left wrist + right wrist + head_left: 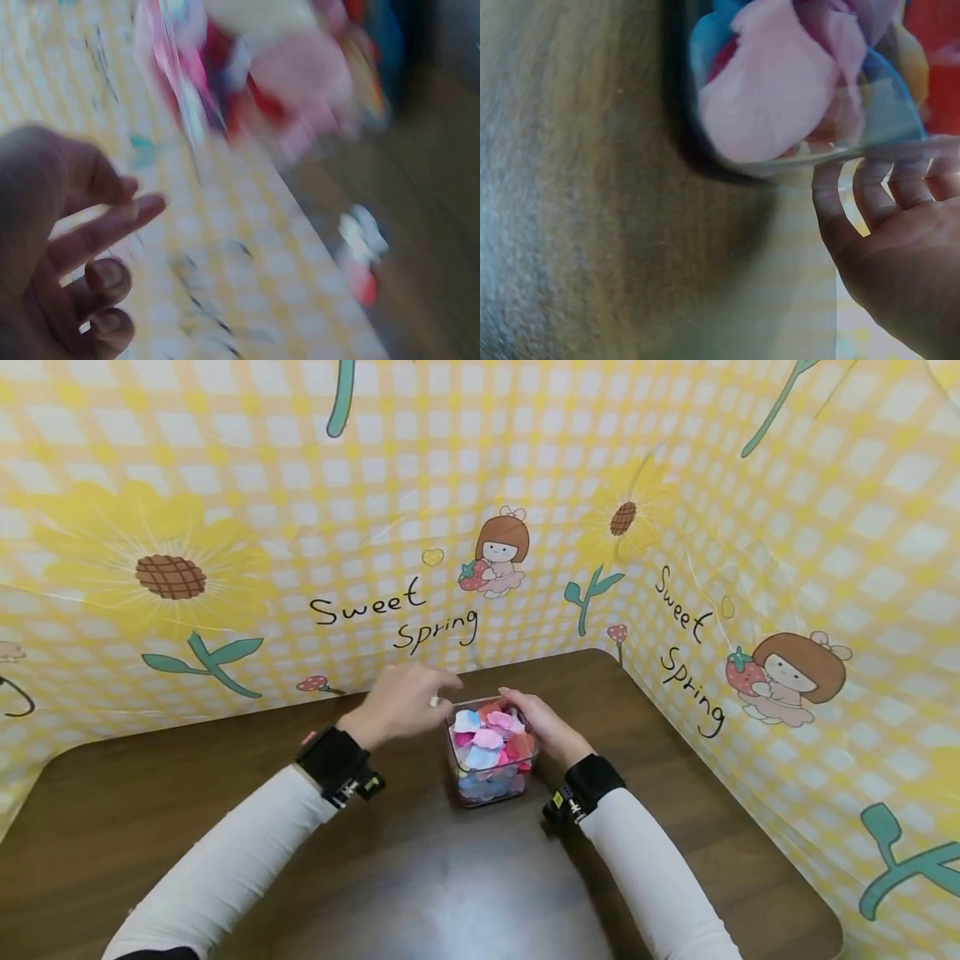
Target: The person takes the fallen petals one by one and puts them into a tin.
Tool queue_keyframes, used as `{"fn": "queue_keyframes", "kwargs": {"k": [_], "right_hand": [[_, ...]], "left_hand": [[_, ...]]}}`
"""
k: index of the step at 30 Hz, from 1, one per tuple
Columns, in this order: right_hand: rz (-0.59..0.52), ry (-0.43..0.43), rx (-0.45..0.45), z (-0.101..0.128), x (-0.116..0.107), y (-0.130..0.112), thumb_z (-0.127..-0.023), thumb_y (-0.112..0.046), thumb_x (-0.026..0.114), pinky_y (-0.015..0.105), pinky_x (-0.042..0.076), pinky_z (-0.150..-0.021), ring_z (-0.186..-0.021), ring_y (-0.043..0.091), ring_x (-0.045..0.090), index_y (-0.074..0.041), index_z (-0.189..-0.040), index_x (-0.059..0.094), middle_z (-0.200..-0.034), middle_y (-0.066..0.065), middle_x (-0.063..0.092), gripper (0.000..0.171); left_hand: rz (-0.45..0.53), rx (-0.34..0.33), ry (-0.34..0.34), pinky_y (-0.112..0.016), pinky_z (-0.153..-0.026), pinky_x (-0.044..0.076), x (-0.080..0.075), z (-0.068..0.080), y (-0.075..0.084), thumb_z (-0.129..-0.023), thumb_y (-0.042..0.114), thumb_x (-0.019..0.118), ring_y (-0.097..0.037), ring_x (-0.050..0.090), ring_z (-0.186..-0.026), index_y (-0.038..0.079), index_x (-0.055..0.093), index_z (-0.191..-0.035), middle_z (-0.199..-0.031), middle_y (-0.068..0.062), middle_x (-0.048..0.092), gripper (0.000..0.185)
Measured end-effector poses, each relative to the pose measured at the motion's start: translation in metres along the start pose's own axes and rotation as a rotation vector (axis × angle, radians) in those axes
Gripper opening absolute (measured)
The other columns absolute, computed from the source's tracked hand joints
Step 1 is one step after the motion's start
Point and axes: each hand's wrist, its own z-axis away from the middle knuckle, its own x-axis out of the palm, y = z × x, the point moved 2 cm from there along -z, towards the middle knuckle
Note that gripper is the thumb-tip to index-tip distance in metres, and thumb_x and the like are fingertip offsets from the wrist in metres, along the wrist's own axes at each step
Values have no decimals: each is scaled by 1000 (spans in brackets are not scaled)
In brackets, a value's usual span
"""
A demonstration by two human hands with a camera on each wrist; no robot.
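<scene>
A clear square container [489, 753] packed with several pink, red, blue and white petal-like pieces stands on the dark wooden table [225, 793]. My right hand [542, 723] grips its right side; in the right wrist view the fingers [870, 199] press against the transparent wall of the container [795, 97]. My left hand [405, 702] hovers by the container's far left corner, blurred by motion. In the left wrist view the left hand [67, 247] has loosely bent fingers and nothing in it, with the container [262, 67] beyond it.
A yellow checked backdrop [375, 527] with sunflowers and "Sweet Spring" lettering walls in the table's back and right side. Bare tabletop [570, 187] stretches in front and to the left of the container. A small white and red thing [361, 251] lies blurred on the table.
</scene>
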Motion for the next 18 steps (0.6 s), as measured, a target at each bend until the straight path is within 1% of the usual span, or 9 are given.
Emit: {"fn": "queue_keyframes", "kwargs": {"k": [1,2,3,4,6,8,12,15,18], "right_hand": [[16,1,4,1,-1,0,-105,-50,47,33,46,-96,-106,21,57,1,-123,65,-115,8,61,58],[31,-2,11,1,-3,0,-105,-51,46,34,45,-98,-108,21,57,1,-126,64,-118,9,60,58],[40,-10,21,2,-3,0,-105,-51,46,35,45,-100,-110,22,56,0,-127,63,-119,10,59,59],[53,-13,20,2,-5,-1,-105,-51,46,35,44,-100,-111,23,56,0,-127,63,-120,10,59,58],[77,-25,23,0,-9,-1,-106,-49,45,35,45,-99,-111,23,56,-1,-127,63,-120,10,60,56],[85,-37,27,-1,-10,-1,-106,-48,45,34,46,-98,-109,22,57,0,-126,64,-118,9,60,55],[92,-67,22,-3,-14,1,-106,-47,45,32,47,-94,-105,21,58,-1,-122,65,-113,9,62,53],[97,-88,16,-4,-14,1,-106,-48,46,31,49,-91,-103,20,59,-2,-121,66,-113,8,63,53],[97,-104,6,-5,-14,-1,-106,-49,46,30,50,-90,-103,19,59,-2,-122,67,-113,7,62,54]], "left_hand": [[3,-44,4,-38,-58,45,0,2,-12,-92,23,66,-20,66,-81,18,77,-118,-112,-1,76,29],[14,-85,9,-39,-59,48,2,4,-24,-92,21,66,-22,66,-83,17,76,-118,-112,-3,76,28],[21,-123,10,-41,-62,50,6,7,-36,-92,19,66,-24,68,-88,14,76,-118,-112,-5,76,28],[30,-162,12,-44,-67,51,12,7,-49,-92,17,66,-27,69,-93,13,76,-117,-113,-6,75,27],[40,-222,-12,-50,-83,52,28,8,-71,-92,17,70,-33,67,-109,8,75,-118,-116,-10,74,28],[57,-272,-45,-51,-86,53,43,9,-86,-90,14,72,-35,65,-113,6,74,-121,-121,-13,72,32],[137,-390,-78,-57,-94,48,63,7,-99,-92,20,74,-39,61,-121,4,69,-130,-130,-17,68,42],[218,-488,-47,-59,-95,46,69,4,-103,-96,25,71,-38,59,-122,5,65,-134,-132,-16,66,44],[254,-550,-1,-58,-95,46,73,1,-106,-97,26,68,-37,60,-121,5,65,-134,-131,-16,67,43]]}}
